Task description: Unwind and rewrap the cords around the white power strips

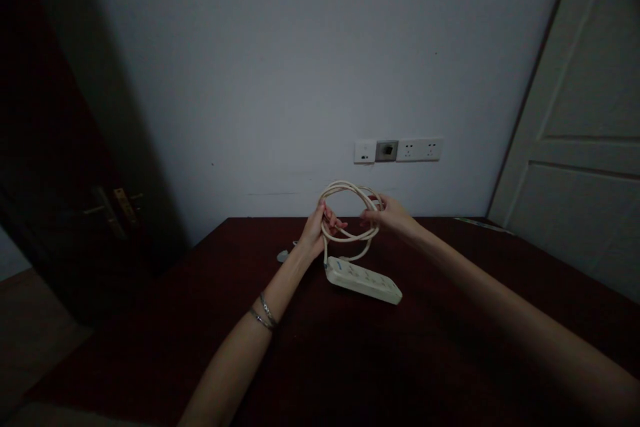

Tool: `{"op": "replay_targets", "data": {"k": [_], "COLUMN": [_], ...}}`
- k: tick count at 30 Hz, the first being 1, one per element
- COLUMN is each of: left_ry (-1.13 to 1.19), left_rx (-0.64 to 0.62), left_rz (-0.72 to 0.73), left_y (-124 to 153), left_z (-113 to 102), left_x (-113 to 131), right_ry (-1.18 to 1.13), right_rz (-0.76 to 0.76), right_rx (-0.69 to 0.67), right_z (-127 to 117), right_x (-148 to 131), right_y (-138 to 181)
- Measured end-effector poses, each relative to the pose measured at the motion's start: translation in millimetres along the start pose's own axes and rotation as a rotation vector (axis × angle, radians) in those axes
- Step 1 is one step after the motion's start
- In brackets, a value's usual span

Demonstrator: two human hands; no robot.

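Observation:
A white power cord [345, 185] is gathered in several round loops, held up above the dark red table. My left hand [320, 227] is closed around the left side of the loops. On their right side, my right hand [387, 213] grips the cord with curled fingers. The cord runs down to a white power strip [364, 280], which hangs or rests tilted just below the loops; I cannot tell whether it touches the table. Left of my left wrist is a small pale object, perhaps the cord's plug [283, 256], partly hidden by my arm.
The dark red table [320, 360] stands against a pale wall [280, 80]. Wall sockets [419, 150] sit above its back edge. A thin flat strip [483, 225] lies at the back right. A dark door with a handle [107, 210] is at left, a white panelled door [585, 167] at right.

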State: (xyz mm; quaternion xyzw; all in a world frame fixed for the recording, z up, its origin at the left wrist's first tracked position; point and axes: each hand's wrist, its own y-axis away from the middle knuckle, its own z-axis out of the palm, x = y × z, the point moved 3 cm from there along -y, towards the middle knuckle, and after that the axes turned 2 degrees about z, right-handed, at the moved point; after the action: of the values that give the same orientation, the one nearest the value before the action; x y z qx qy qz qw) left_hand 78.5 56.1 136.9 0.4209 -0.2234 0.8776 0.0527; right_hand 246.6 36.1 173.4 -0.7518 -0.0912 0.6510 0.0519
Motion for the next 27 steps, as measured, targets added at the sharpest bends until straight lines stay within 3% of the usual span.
{"op": "replay_targets", "data": {"k": [4, 13, 21, 27], "left_ry": [-0.019, -0.109, -0.156, -0.345], "left_rx": [-0.017, -0.070, -0.080, -0.141], "left_rz": [-0.036, -0.093, -0.017, -0.166], "left_y": [4, 10, 17, 15], "left_z": [3, -2, -10, -11], "left_x": [3, 0, 8, 13], "right_ry": [-0.044, 0.223, 0.155, 0.066], "right_rz": [-0.117, -0.320, -0.278, -0.158], "right_rx": [-0.072, -0.119, -0.102, -0.076], "right_z": [2, 5, 16, 16], "right_x": [-1, -25, -40, -43], "right_y": [8, 16, 16, 8]}}
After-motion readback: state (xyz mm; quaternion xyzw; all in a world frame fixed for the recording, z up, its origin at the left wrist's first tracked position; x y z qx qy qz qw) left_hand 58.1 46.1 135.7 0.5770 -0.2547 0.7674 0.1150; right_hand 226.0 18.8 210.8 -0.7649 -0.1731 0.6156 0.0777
